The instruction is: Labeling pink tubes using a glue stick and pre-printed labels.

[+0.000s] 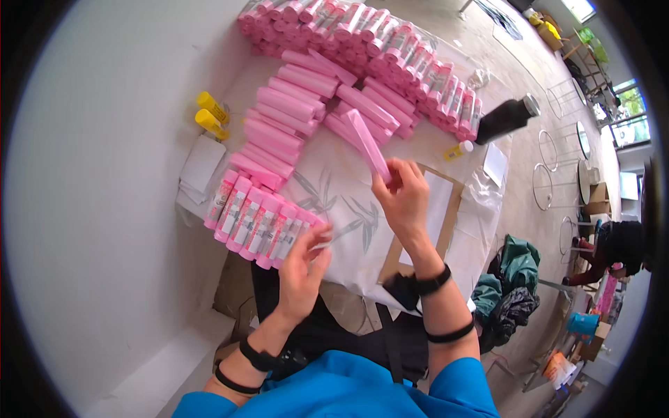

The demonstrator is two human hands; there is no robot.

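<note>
My right hand (405,197) pinches the lower end of a plain pink roll (365,139), flattened like rolled plastic film, and holds it tilted above the table. My left hand (304,270) has its fingers apart and curved, with nothing visible in them. It is at the right end of a row of pink rolls with white printed labels (252,217) along the near left table edge; whether the fingertips touch the last roll I cannot tell. Beyond the hands lie stacks of unlabelled pink rolls (282,104). A high pile of labelled rolls (390,43) runs along the far side.
A brown board with white paper (435,209) lies beside my right forearm. Yellow glue sticks (212,115) and white slips (202,164) are at the left by the wall. Another glue stick (458,150) and a black bottle (509,118) stand right. Dark green bags (512,282) lie beyond the table.
</note>
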